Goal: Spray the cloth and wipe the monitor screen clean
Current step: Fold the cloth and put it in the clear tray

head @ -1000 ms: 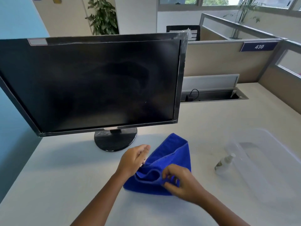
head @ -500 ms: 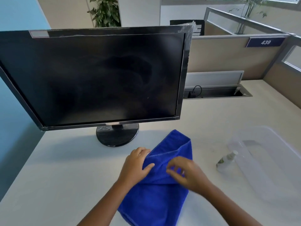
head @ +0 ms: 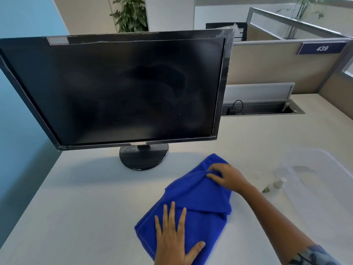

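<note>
Left hand [head: 172,238] cut off at the wrist by the bottom edge; it covers the near part of the cloth [head: 193,199]. Right hand [head: 227,176] hides the cloth's far right corner. Monitor [head: 118,88] left edge runs out of frame. Spray bottle [head: 275,185] small and blurred, label unreadable. Clear bin [head: 322,180] on the bench [head: 76,197] cropped at right.

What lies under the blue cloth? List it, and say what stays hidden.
Only the white desk shows around the blue cloth. The left hand presses it flat; anything beneath its folds is covered.
</note>
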### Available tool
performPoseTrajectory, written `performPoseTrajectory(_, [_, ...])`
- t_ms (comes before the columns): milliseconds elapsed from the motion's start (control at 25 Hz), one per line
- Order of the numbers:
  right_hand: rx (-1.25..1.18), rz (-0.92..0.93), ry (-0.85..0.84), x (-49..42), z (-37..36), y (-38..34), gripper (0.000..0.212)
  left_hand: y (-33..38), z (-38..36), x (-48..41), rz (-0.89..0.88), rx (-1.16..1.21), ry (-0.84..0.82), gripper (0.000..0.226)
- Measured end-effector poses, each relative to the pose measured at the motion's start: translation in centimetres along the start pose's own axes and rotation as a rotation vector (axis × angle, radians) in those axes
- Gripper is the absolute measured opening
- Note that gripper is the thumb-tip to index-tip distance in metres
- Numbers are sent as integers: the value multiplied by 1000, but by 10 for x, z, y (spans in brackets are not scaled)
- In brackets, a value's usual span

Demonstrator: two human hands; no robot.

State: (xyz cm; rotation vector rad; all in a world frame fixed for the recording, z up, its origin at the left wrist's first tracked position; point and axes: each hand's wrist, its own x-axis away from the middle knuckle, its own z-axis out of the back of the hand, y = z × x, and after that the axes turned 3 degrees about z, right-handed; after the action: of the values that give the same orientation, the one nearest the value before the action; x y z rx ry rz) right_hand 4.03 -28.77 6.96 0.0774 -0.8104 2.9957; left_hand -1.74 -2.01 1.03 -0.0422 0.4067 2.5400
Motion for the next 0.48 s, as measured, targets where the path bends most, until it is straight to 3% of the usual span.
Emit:
performPoseTrajectory(120, [-248,-165,286,14,16,14,5,-44,6,-14,-36,6,-61,97])
performPoseTrajectory(200, [-314,-261,370,30,21,19,6,-78,12,-29,-98,-10,-135,98])
performPoseTrajectory(280, [-217,-391,251,43,20,23,7,-108,21,-47,-193,-53,-223,98])
performPoseTrajectory(360, [-107,-569,-62,54,17,24,20,-131,32,-64,-295,-107,-296,97])
performPoseTrajectory(440, [-186,-717,-335,61,17,21,40,-143,40,-77,-341,-125,-330,97])
performPoseTrajectory(480, [-228,-749,-364,60,18,19,48,-143,42,-82,-328,-113,-320,96])
